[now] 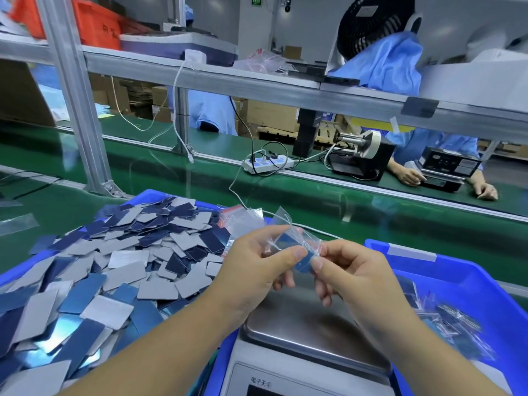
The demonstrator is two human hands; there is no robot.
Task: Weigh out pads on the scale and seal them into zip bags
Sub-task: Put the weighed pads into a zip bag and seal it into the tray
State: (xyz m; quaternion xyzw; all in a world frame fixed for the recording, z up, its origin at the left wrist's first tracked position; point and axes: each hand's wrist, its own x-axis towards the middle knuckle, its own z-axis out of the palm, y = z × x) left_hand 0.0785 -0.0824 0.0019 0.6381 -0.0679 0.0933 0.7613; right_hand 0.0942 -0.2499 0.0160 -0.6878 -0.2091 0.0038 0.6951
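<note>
Above the steel pan of the scale [308,324], both my hands hold a small clear zip bag [288,241] with blue pads inside. My left hand [257,270] pinches the bag with thumb and forefinger. My right hand [351,272] pinches its other side, thumb tip close to the left thumb. A big heap of grey and blue pads [114,267] fills the blue tray [148,195] on the left. A stack of empty zip bags [243,218] with red strips lies on the heap's far right edge. The scale pan carries nothing.
A blue bin [485,284] at the right holds several filled bags. Beyond runs a green conveyor belt [285,190] with a white power strip [268,164] and cables. Another person's hands [411,175] work at a machine across the belt. An aluminium frame post [83,124] stands left.
</note>
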